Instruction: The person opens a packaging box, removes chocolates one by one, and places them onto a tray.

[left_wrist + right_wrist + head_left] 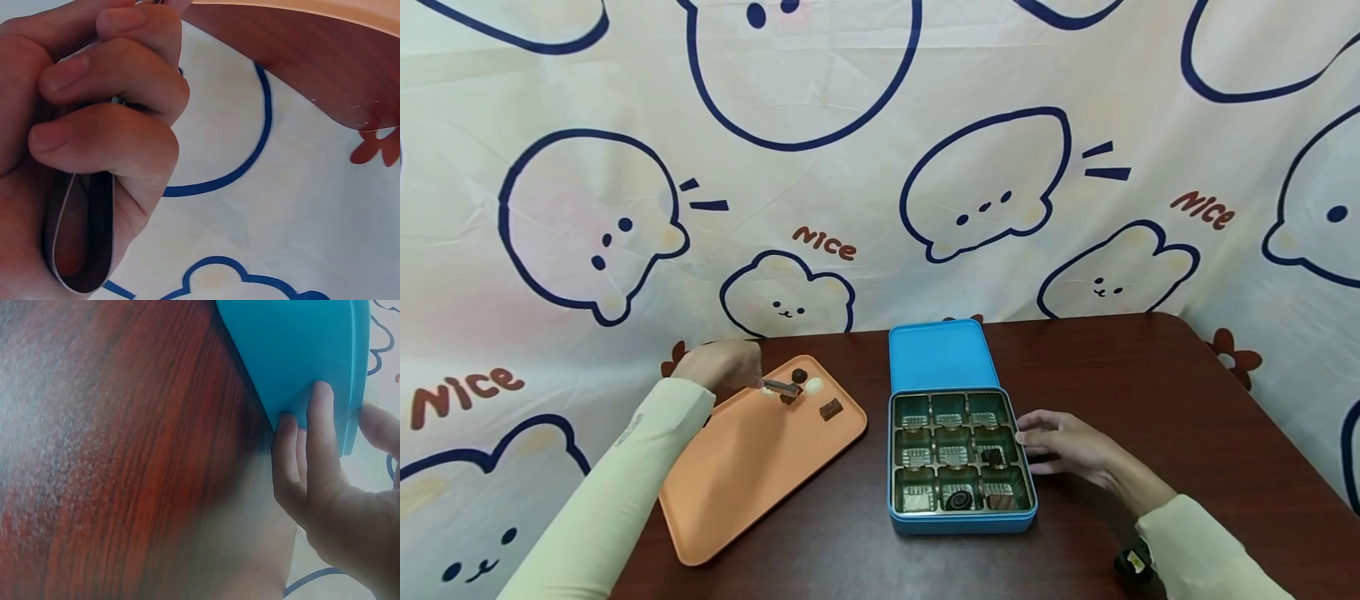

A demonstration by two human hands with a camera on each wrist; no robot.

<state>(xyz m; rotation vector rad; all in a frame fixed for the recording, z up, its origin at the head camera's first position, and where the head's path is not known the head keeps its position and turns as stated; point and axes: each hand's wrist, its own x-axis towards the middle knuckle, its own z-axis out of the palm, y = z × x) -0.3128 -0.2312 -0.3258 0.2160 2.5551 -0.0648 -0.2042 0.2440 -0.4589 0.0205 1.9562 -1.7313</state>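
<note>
My left hand (724, 367) grips metal tongs (81, 275), their looped end showing below the curled fingers in the left wrist view. The tips of the tongs are over the far part of an orange tray (730, 483), right at a brown chocolate (787, 399). Around them lie a dark round chocolate (800, 376), a white chocolate (814, 386) and a brown rectangular chocolate (831, 409). With fairly straight fingers, my right hand (1071, 446) touches the right side of a blue tin (962, 525). Dark chocolates, one a round swirl (959, 500), sit in some compartments of its insert.
The tin's blue lid (943, 354) is tipped back behind it. A dark brown wooden table (1120, 375) carries both tray and tin. Behind the table hangs a patterned cloth (880, 192). A dark wristband item (1133, 562) is at the right cuff.
</note>
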